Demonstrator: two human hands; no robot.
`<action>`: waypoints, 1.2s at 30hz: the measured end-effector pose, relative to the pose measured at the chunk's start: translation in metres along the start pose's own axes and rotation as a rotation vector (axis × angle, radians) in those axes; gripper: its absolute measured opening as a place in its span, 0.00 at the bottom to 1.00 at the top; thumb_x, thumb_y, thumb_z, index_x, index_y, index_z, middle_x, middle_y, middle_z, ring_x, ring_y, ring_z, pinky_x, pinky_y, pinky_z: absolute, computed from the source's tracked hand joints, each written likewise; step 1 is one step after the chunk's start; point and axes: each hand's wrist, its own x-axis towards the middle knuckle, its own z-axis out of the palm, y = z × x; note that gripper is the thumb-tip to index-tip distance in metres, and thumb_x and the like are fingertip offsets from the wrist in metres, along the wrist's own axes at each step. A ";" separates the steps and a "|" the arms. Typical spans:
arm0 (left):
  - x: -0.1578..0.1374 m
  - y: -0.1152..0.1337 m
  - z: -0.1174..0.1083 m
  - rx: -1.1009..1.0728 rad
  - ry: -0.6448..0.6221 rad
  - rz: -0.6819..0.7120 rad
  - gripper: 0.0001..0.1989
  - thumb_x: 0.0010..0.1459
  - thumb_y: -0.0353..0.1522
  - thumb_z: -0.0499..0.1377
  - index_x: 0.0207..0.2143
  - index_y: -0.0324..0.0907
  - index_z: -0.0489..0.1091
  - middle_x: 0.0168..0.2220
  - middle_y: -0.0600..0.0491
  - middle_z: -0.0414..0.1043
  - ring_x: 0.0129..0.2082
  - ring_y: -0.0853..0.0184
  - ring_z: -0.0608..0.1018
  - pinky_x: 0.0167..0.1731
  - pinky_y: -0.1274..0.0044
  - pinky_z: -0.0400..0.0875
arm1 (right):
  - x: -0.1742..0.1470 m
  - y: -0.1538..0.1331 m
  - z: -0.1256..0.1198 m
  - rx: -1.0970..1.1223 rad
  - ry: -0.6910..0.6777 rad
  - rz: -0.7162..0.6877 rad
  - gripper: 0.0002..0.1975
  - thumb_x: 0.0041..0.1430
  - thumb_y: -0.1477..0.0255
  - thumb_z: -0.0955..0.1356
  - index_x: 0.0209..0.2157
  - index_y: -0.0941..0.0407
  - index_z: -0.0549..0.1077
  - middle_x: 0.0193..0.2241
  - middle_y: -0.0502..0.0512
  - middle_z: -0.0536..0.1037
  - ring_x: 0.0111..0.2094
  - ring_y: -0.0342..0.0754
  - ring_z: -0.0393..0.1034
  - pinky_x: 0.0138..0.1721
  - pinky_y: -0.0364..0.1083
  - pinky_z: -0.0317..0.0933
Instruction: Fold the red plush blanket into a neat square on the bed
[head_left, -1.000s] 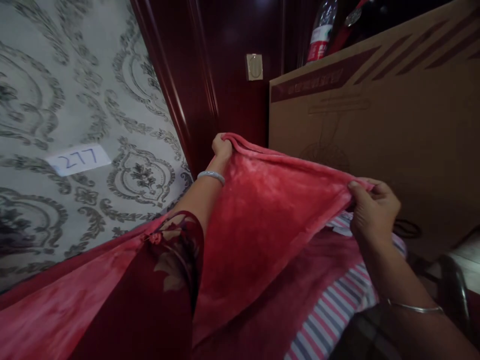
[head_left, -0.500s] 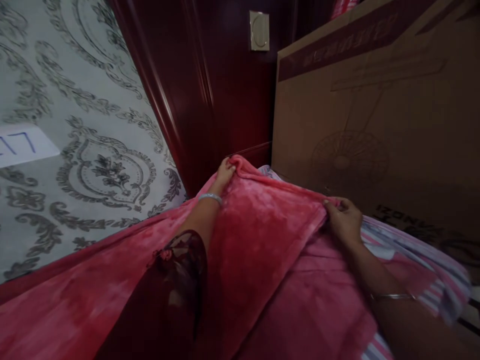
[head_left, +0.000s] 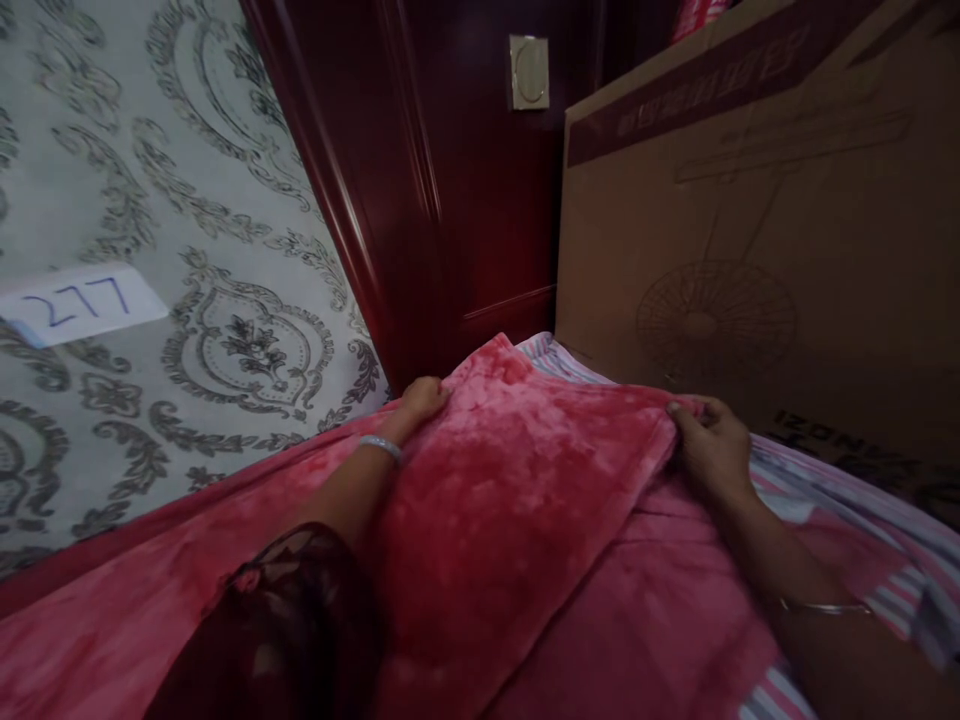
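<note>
Head view: our right hand (head_left: 712, 447) had its grip clamped on a corner of the blanket (head_left: 502, 490), spread over the sheet (head_left: 559, 360); our left hand's (head_left: 425, 398) grip, near the wall (head_left: 82, 190), we couldn't tell. Uneven pulling could have bunched the blanket.

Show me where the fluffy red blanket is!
In the head view, the fluffy red blanket spreads across the lower middle, one corner in the right hand, below the glossy dark-red panel.
</note>
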 end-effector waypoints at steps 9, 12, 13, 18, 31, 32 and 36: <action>-0.001 0.015 0.006 0.183 0.103 0.006 0.23 0.66 0.25 0.39 0.52 0.37 0.70 0.50 0.38 0.75 0.51 0.56 0.77 0.49 0.67 0.69 | 0.007 -0.009 -0.014 0.036 0.221 -0.041 0.11 0.44 0.62 0.70 0.27 0.54 0.71 0.24 0.51 0.71 0.26 0.49 0.63 0.30 0.49 0.60; 0.001 0.013 0.014 0.200 0.075 0.003 0.20 0.66 0.26 0.41 0.50 0.36 0.71 0.48 0.38 0.76 0.49 0.55 0.78 0.47 0.68 0.71 | 0.007 -0.003 -0.010 -0.110 0.224 -0.030 0.10 0.43 0.63 0.68 0.27 0.55 0.71 0.22 0.50 0.71 0.25 0.48 0.63 0.31 0.49 0.59; 0.000 0.011 0.016 0.203 0.061 0.006 0.19 0.66 0.26 0.43 0.49 0.37 0.71 0.48 0.38 0.76 0.49 0.56 0.79 0.46 0.68 0.71 | 0.008 -0.001 -0.009 -0.139 0.215 -0.022 0.11 0.42 0.63 0.68 0.27 0.55 0.72 0.22 0.50 0.71 0.25 0.48 0.63 0.31 0.49 0.59; -0.005 0.007 0.015 0.206 0.069 0.009 0.19 0.67 0.28 0.44 0.52 0.36 0.69 0.48 0.39 0.76 0.48 0.57 0.78 0.47 0.69 0.70 | 0.010 0.006 -0.006 -0.230 0.178 -0.051 0.12 0.43 0.62 0.68 0.27 0.55 0.73 0.22 0.51 0.72 0.25 0.48 0.64 0.30 0.48 0.58; 0.014 0.069 0.002 0.152 0.115 0.180 0.19 0.66 0.28 0.46 0.56 0.43 0.66 0.54 0.44 0.69 0.51 0.60 0.74 0.50 0.70 0.68 | 0.008 0.003 -0.004 -0.143 0.183 -0.072 0.12 0.45 0.62 0.68 0.29 0.55 0.73 0.22 0.48 0.71 0.24 0.47 0.63 0.29 0.47 0.59; 0.019 0.076 0.006 0.131 0.111 0.177 0.20 0.66 0.28 0.46 0.57 0.44 0.65 0.55 0.44 0.69 0.50 0.61 0.75 0.49 0.71 0.68 | 0.008 0.004 -0.003 -0.140 0.186 -0.083 0.13 0.44 0.61 0.67 0.29 0.55 0.73 0.21 0.48 0.71 0.24 0.47 0.63 0.28 0.47 0.58; 0.037 0.097 0.022 0.047 0.095 0.110 0.21 0.64 0.28 0.50 0.60 0.42 0.63 0.55 0.42 0.70 0.51 0.60 0.76 0.49 0.72 0.68 | 0.008 0.003 -0.003 -0.156 0.204 -0.097 0.14 0.43 0.61 0.67 0.29 0.56 0.74 0.21 0.48 0.70 0.24 0.47 0.63 0.27 0.46 0.57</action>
